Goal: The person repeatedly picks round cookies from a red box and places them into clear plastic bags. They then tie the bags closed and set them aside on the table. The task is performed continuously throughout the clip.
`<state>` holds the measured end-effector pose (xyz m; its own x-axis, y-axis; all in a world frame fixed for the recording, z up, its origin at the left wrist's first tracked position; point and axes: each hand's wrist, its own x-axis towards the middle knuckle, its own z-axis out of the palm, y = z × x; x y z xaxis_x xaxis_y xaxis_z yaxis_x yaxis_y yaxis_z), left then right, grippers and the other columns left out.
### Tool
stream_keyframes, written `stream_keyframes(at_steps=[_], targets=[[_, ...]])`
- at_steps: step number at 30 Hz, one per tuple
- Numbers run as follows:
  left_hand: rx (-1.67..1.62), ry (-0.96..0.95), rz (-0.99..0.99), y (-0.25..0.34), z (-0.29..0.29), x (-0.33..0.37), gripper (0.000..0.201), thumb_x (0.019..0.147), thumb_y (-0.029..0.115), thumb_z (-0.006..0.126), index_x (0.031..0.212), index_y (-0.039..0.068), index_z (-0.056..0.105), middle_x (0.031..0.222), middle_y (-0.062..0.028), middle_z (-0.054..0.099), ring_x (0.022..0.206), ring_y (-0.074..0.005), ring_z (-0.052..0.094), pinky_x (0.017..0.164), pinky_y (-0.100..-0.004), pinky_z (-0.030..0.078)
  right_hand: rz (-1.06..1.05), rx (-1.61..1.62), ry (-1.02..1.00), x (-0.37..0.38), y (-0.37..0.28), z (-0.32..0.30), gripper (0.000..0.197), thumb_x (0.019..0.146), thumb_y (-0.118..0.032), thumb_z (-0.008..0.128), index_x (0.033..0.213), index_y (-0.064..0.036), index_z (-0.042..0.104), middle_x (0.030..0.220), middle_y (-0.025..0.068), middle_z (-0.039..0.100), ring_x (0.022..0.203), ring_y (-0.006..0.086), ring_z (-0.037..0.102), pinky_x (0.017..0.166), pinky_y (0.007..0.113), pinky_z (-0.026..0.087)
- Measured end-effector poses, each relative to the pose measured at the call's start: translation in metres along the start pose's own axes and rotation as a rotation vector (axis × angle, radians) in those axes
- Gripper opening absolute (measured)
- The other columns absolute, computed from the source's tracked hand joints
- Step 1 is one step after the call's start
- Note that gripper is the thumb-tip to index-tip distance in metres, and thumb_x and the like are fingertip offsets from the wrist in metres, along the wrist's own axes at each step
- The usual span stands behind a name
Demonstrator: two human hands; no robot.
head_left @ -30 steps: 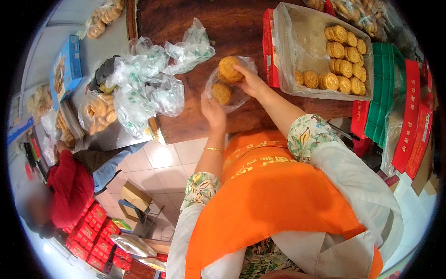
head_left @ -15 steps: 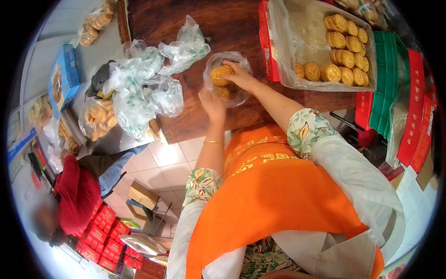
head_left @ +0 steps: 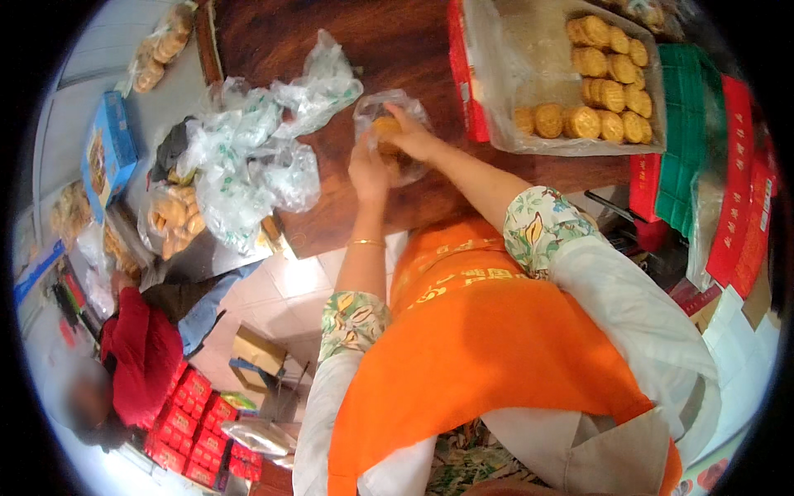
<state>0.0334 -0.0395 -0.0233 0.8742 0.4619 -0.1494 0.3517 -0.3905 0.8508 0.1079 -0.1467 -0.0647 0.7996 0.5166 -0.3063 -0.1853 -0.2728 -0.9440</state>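
Observation:
Between my hands, a few round golden pastries (head_left: pixel 385 126) with patterned faces sit at a thin clear plastic bag (head_left: pixel 410 172) on the dark wooden table (head_left: pixel 331 217). My right hand (head_left: pixel 411 137) curls its fingers over the pastries from the right. Against their left side my left hand (head_left: pixel 369 172) is closed, seemingly with the bag's edge and the pastries in its grip; its fingertips are partly hidden. The lined tray (head_left: pixel 542 78) at the upper right bears rows of similar pastries (head_left: pixel 581 123).
Crumpled clear bags with green print (head_left: pixel 244 157) spread left of my hands. Past them stand a blue box (head_left: pixel 110 153) and bagged baked goods (head_left: pixel 174 219). Green crates (head_left: pixel 686 132) and red cartons (head_left: pixel 732 186) are at the right. A person in red (head_left: pixel 145 347) is at the lower left.
My two hands have come closer together around the pastries. The left one has moved up against them, and less of the pastries shows. The whole view has shifted slightly.

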Motion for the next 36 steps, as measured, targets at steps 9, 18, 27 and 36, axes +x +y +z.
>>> stream_keyframes(at_steps=[9,18,27,36], targets=[[-0.206,0.128,0.046,-0.011,-0.020,-0.023,0.030,0.091,0.009,0.043,0.113,-0.002,0.060,0.113,-0.0181,0.059,0.108,-0.0300,0.054,0.097,-0.0380,0.039,-0.035,-1.179,0.239,-0.096,-0.161,-0.178,0.023,0.081,-0.015,0.061,0.102,-0.0057,0.061,0.101,0.0149,0.060,0.097,0.0340,0.055,0.086,0.043,0.044],[0.049,0.138,0.070,0.016,-0.032,-0.042,0.029,0.089,0.011,0.049,0.113,0.001,0.061,0.105,-0.0219,0.056,0.101,-0.0355,0.049,0.093,-0.0417,0.038,0.213,-1.443,-0.075,-0.127,-0.103,-0.310,0.048,0.073,-0.019,0.070,0.116,-0.0055,0.055,0.111,0.0180,0.058,0.108,0.0357,0.052,0.091,0.043,0.044],[0.123,0.194,-0.052,0.011,-0.042,-0.060,0.029,0.079,0.007,0.055,0.106,0.002,0.063,0.092,-0.0187,0.053,0.089,-0.0335,0.052,0.080,-0.0400,0.042,-0.138,-1.024,0.252,-0.136,-0.143,-0.256,0.045,0.081,-0.013,0.066,0.122,-0.0008,0.050,0.112,0.0190,0.056,0.104,0.0356,0.054,0.091,0.037,0.044],[0.159,0.196,-0.077,0.020,-0.048,-0.064,0.014,0.079,0.008,0.054,0.087,-0.002,0.060,0.082,-0.0199,0.058,0.077,-0.0359,0.055,0.072,-0.0423,0.044,-0.267,-0.277,-0.086,-0.045,-0.069,-0.020,0.032,0.076,-0.018,0.067,0.104,-0.0035,0.059,0.104,0.0196,0.059,0.100,0.0357,0.056,0.089,0.041,0.044]])
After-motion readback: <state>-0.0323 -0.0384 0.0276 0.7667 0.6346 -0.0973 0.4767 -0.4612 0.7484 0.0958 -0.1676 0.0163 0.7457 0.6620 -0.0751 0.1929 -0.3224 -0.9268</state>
